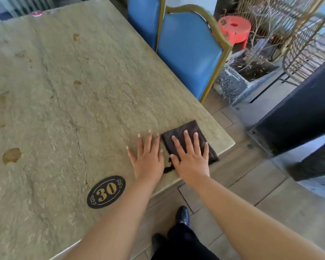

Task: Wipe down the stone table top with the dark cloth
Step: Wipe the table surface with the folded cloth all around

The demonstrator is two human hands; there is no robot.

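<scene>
The stone table top [68, 94] is beige-green and rough, with several brown stains across its left half. A folded dark brown cloth [180, 131] lies near the table's right front corner. My right hand [190, 156] presses flat on the cloth with straight, spread fingers. My left hand [148, 158] lies flat on the bare stone just left of the cloth, fingers straight, its edge touching the cloth's left side.
A black oval plaque [105, 192] marked 30 is fixed near the front edge. Two blue chairs [189, 51] stand along the table's right side. A red stool [235, 29], a planter [238, 79] and a dark partition [298, 113] stand further right. A small red object [37, 14] sits at the far edge.
</scene>
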